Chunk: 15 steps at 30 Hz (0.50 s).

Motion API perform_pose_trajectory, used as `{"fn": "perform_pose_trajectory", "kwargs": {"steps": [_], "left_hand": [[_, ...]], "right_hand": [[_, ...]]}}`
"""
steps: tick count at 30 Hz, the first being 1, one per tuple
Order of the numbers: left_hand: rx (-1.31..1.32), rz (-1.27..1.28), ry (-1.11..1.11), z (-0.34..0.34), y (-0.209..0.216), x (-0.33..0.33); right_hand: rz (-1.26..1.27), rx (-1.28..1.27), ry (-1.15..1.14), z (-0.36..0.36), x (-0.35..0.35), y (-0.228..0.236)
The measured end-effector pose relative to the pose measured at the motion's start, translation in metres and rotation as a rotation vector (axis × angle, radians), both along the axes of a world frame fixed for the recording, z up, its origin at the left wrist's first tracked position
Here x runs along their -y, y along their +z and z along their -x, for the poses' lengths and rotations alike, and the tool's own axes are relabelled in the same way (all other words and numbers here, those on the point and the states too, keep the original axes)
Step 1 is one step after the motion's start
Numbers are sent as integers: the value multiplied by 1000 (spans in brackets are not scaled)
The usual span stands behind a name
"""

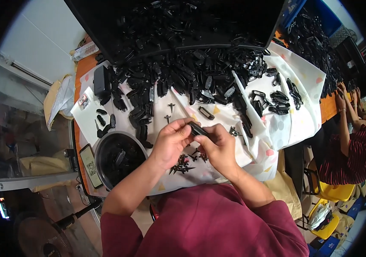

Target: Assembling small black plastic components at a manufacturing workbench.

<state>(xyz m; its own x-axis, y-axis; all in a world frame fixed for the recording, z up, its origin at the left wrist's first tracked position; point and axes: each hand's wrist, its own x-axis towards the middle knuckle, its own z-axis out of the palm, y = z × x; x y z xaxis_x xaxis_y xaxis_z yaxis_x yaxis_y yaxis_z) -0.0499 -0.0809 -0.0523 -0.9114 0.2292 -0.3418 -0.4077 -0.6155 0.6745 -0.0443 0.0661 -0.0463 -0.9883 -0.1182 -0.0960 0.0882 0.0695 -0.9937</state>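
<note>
A small black oblong plastic part [199, 129] is held between both hands above the covered table. My left hand [171, 143] pinches its left end with thumb and fingertips. On its right end, the thumb and curled fingers of my right hand [218, 147] are closed. Below the hands lies a small heap of dark spiky pieces [182, 165], partly hidden by my wrists. Just beyond, a black oblong frame [206, 113] rests by itself on the cloth. Two small T-shaped dark pieces [171, 107] lie left of it.
A big black bin [251, 45] spills a wide pile of black parts [174, 70] over the patterned cloth [272, 167]. A round bowl [143, 150] with dark pieces and a phone [90, 166] sit at left. Another person [345, 147] works at right.
</note>
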Motion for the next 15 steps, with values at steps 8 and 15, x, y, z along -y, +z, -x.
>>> {"fn": "perform_pose_trajectory", "kwargs": {"steps": [8,15], "left_hand": [[-179,74,35,30,4,-5],[-92,15,79,32,2,-4]], "right_hand": [[379,98,-8,29,2,-5],[80,-55,70,36,-2,-13]]}}
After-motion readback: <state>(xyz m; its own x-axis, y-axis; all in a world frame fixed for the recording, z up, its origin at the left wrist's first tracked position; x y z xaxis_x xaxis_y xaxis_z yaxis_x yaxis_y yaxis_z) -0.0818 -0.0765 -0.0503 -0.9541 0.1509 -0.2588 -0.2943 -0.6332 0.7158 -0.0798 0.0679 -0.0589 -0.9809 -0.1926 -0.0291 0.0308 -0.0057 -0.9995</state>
